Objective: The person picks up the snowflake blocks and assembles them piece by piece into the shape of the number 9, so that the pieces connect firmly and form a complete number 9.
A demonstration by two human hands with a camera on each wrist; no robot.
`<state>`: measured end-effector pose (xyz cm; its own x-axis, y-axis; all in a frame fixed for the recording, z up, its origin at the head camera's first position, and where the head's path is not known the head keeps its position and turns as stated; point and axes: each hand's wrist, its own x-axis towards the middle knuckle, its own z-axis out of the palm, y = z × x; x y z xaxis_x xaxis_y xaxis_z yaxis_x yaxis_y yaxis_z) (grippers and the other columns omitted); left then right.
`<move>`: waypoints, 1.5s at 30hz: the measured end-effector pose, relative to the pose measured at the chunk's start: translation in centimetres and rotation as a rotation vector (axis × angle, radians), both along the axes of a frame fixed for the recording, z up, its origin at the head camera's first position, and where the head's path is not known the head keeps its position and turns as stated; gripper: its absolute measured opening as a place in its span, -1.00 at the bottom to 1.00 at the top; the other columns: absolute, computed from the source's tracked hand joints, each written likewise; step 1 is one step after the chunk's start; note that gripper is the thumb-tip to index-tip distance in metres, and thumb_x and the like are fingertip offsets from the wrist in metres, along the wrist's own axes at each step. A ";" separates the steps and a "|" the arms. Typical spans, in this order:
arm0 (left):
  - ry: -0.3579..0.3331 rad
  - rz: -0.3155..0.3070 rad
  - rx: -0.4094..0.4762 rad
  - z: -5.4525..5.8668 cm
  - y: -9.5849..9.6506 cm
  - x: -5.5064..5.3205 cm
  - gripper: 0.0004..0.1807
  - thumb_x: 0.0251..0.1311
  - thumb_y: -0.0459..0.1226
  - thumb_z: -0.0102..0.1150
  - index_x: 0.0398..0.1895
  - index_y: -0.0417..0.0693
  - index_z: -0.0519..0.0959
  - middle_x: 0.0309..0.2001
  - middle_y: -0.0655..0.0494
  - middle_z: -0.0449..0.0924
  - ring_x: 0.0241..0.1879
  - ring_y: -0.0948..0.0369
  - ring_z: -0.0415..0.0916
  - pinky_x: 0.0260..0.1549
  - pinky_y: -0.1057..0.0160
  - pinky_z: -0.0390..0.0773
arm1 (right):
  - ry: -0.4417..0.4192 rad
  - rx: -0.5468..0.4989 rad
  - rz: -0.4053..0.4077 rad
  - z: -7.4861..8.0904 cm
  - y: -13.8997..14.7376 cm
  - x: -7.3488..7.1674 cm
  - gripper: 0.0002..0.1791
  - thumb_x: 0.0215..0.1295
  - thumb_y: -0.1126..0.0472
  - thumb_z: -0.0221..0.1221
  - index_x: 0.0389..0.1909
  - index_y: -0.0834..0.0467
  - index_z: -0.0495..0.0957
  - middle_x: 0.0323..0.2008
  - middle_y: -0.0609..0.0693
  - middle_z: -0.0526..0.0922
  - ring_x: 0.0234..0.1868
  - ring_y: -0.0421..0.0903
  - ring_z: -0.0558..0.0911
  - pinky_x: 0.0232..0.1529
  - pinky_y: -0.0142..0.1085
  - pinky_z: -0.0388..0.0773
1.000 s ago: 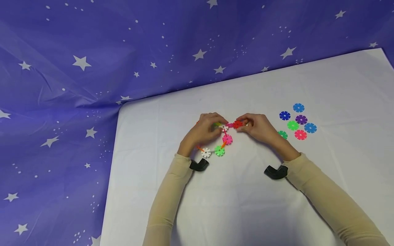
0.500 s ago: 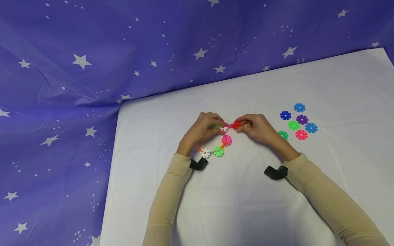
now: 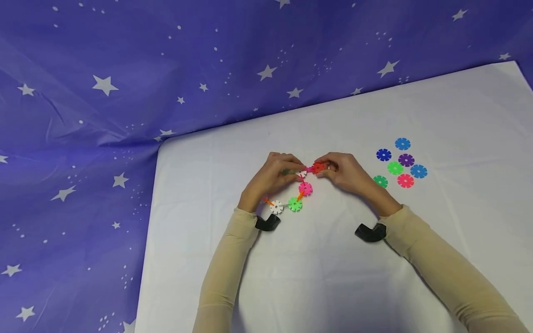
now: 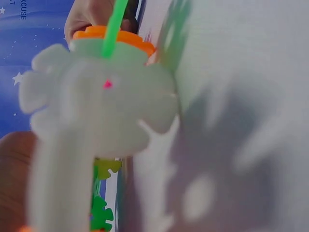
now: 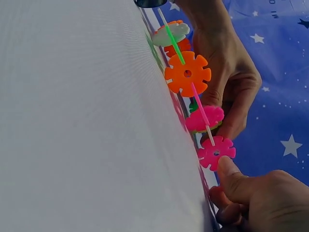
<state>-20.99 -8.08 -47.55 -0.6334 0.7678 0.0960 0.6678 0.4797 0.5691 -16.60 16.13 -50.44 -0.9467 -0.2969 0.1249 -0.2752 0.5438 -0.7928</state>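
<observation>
Notched plastic discs are joined edge to edge in a chain. My left hand pinches the chain near a white disc and hides part of it. Thumb and fingers of my right hand grip a red disc, joined to the left by a pink piece. Below run a pink disc, a green disc and another white disc. In the right wrist view, an orange disc stands between them. A blurred white disc fills much of the left wrist view.
Several loose discs lie flat to the right, among them a purple disc and a dark blue disc. The white tabletop meets a purple starred cloth at the back and left. Black wrist mounts sit below both hands.
Both hands keep their grips on the chain. The red disc and the right hand's fingertips have edged slightly left toward the left hand; the whole view has shifted a little.
</observation>
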 end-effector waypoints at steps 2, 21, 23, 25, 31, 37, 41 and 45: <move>0.003 0.007 -0.013 0.1 0.1 0.1 -0.70 0.15 -0.22 0.37 -0.02 0.00 0.72 -0.04 0.16 0.68 0.03 0.23 0.53 0.19 0.16 0.24 | 0.004 0.030 0.026 0.5 0.5 0.0 -0.57 0.10 0.23 0.43 0.02 0.21 0.62 -0.41 0.01 0.57 -0.47 -0.14 0.39 -0.47 -0.40 0.34; -0.049 0.069 -0.165 2.1 3.1 0.5 -0.50 0.22 -0.09 0.31 0.20 -0.04 0.56 0.01 0.11 0.61 0.10 0.17 0.43 0.17 0.11 0.20 | -0.203 0.366 -0.106 2.8 13.3 -0.1 -0.59 0.18 0.25 0.36 -0.03 0.37 0.50 -0.26 0.22 0.45 -0.21 0.10 0.41 -0.15 -0.03 0.40; -0.049 0.083 -0.208 2.0 3.8 0.7 -0.45 0.18 -0.03 0.33 0.21 -0.01 0.55 0.00 0.14 0.60 0.09 0.18 0.43 0.15 0.12 0.21 | -0.211 0.357 -0.114 2.7 13.2 -0.1 -0.60 0.18 0.26 0.35 -0.05 0.38 0.47 -0.23 0.25 0.45 -0.18 0.13 0.42 -0.11 0.01 0.40; -0.042 0.103 -0.249 1.7 4.3 0.9 -0.42 0.16 0.03 0.34 0.22 0.03 0.55 -0.01 0.18 0.58 0.08 0.20 0.42 0.16 0.14 0.22 | -0.197 0.342 -0.118 2.6 13.0 -0.1 -0.61 0.18 0.27 0.35 -0.08 0.37 0.45 -0.22 0.25 0.46 -0.18 0.13 0.42 -0.11 0.00 0.40; -0.005 0.123 -0.268 1.0 4.6 0.9 -0.46 0.16 0.07 0.32 0.18 0.09 0.59 -0.08 0.24 0.58 0.00 0.25 0.44 0.13 0.19 0.25 | -0.155 0.208 -0.141 3.1 11.7 0.0 -0.82 0.32 0.33 0.21 -0.15 0.31 0.46 -0.30 0.19 0.52 -0.29 -0.01 0.42 -0.30 -0.35 0.36; 0.016 0.116 -0.232 0.5 4.5 0.7 -0.52 0.18 0.05 0.31 0.13 0.09 0.62 -0.13 0.26 0.62 -0.10 0.29 0.45 0.00 0.23 0.29 | -0.137 0.057 -0.073 2.8 6.9 0.1 -0.89 0.31 0.38 0.19 -0.17 0.29 0.57 -0.37 0.12 0.59 -0.42 -0.13 0.49 -0.44 -0.47 0.43; 0.024 0.111 -0.221 0.4 4.5 0.6 -0.54 0.19 0.05 0.30 0.11 0.09 0.63 -0.15 0.26 0.62 -0.13 0.30 0.46 -0.04 0.24 0.30 | -0.101 0.022 -0.034 2.1 4.1 0.2 -0.92 0.28 0.39 0.23 -0.22 0.26 0.60 -0.37 0.10 0.62 -0.43 -0.12 0.52 -0.42 -0.46 0.47; 0.022 0.109 -0.213 0.4 4.4 0.6 -0.55 0.20 0.04 0.30 0.11 0.10 0.64 -0.17 0.25 0.62 -0.15 0.30 0.46 -0.06 0.23 0.31 | -0.038 0.094 -0.031 1.5 3.2 0.3 -0.93 0.26 0.37 0.26 -0.25 0.22 0.61 -0.33 0.07 0.60 -0.37 -0.08 0.47 -0.35 -0.34 0.43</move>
